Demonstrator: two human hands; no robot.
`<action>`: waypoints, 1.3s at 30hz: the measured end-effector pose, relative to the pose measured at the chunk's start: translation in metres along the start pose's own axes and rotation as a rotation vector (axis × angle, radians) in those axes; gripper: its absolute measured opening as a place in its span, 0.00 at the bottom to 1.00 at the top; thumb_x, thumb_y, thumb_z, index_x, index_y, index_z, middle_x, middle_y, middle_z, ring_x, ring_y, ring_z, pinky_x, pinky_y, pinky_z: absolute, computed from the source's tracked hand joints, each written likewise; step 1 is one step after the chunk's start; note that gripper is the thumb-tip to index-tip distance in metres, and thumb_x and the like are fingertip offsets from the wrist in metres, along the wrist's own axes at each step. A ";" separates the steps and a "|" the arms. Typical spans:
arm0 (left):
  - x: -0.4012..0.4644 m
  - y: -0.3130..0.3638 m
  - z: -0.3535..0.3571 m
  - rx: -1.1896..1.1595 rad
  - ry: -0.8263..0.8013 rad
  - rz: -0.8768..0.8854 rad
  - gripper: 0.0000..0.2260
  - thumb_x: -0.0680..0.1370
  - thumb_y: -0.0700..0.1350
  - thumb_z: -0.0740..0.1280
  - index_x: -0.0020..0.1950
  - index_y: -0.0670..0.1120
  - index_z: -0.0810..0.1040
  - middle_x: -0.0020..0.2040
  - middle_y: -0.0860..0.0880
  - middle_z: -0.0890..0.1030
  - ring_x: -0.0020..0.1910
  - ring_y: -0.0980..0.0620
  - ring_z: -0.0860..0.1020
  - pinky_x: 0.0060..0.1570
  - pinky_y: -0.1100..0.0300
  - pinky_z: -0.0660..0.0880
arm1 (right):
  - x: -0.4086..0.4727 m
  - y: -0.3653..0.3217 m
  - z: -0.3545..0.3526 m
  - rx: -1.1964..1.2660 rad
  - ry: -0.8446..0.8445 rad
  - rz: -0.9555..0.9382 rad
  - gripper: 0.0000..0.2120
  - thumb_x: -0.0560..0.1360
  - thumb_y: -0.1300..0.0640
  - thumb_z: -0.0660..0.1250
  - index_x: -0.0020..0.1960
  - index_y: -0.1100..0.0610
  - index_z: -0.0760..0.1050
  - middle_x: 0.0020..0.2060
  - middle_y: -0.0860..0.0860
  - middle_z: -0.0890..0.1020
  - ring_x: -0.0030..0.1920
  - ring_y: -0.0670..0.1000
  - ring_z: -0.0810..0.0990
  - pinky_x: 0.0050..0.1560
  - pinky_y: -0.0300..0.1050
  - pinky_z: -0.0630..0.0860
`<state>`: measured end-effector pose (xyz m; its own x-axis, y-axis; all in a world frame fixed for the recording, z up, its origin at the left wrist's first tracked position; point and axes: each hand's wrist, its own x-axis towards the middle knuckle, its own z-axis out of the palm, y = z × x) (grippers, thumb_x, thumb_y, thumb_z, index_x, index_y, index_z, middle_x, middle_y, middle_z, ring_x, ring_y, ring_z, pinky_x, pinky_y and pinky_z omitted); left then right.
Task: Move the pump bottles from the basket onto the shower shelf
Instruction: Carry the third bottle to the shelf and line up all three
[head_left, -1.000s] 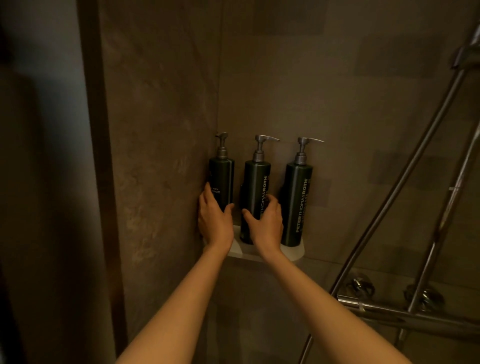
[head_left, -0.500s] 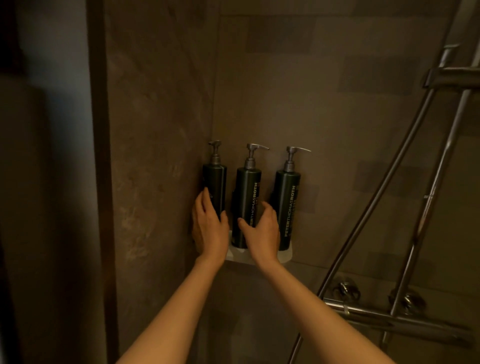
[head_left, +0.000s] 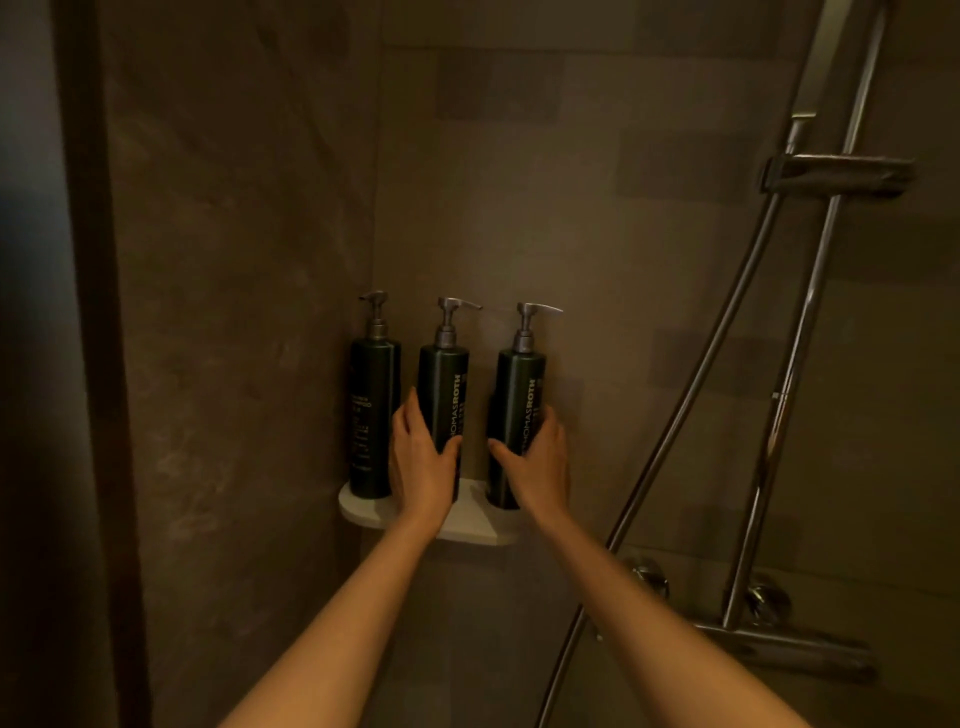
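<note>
Three dark green pump bottles with grey pumps stand upright in a row on a small white corner shelf (head_left: 470, 522) in the shower. The left bottle (head_left: 373, 410) stands alone in the corner, untouched. My left hand (head_left: 420, 465) wraps around the lower part of the middle bottle (head_left: 442, 389). My right hand (head_left: 535, 465) grips the lower part of the right bottle (head_left: 519, 400). Both held bottles rest on the shelf. No basket is in view.
Brown tiled walls meet in the corner behind the shelf. A chrome shower rail (head_left: 802, 332), hose (head_left: 691, 405) and slider bracket (head_left: 836, 174) stand at the right, with a mixer bar and knobs (head_left: 763, 605) below. A dark door frame (head_left: 88, 364) runs down the left.
My left hand has moved from the left bottle to the middle one. My right hand has moved from the middle bottle to the right one.
</note>
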<state>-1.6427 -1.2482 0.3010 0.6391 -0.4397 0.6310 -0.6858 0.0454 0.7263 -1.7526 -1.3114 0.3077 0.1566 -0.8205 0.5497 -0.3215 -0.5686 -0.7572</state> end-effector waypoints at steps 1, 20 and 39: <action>0.001 -0.001 0.001 -0.010 0.003 -0.004 0.36 0.74 0.43 0.70 0.77 0.46 0.55 0.75 0.44 0.62 0.72 0.45 0.65 0.68 0.51 0.66 | 0.001 0.002 0.003 0.007 -0.011 0.005 0.40 0.70 0.50 0.72 0.75 0.56 0.55 0.69 0.55 0.68 0.66 0.54 0.71 0.64 0.54 0.72; 0.008 -0.008 0.006 -0.063 -0.002 0.003 0.35 0.74 0.44 0.71 0.76 0.46 0.57 0.73 0.45 0.64 0.71 0.46 0.66 0.66 0.53 0.67 | -0.008 0.006 0.008 0.100 0.076 -0.015 0.32 0.69 0.51 0.74 0.69 0.52 0.64 0.61 0.50 0.76 0.56 0.49 0.76 0.51 0.42 0.72; 0.007 -0.008 0.004 -0.059 -0.038 -0.003 0.34 0.75 0.43 0.70 0.77 0.46 0.56 0.74 0.45 0.62 0.71 0.45 0.66 0.66 0.50 0.68 | -0.007 0.002 0.006 0.026 0.070 0.019 0.35 0.70 0.50 0.73 0.71 0.55 0.62 0.63 0.53 0.75 0.61 0.53 0.76 0.59 0.53 0.76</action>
<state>-1.6341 -1.2550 0.2983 0.6264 -0.4739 0.6189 -0.6616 0.0965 0.7436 -1.7481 -1.3073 0.3006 0.0850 -0.8258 0.5575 -0.2996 -0.5548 -0.7762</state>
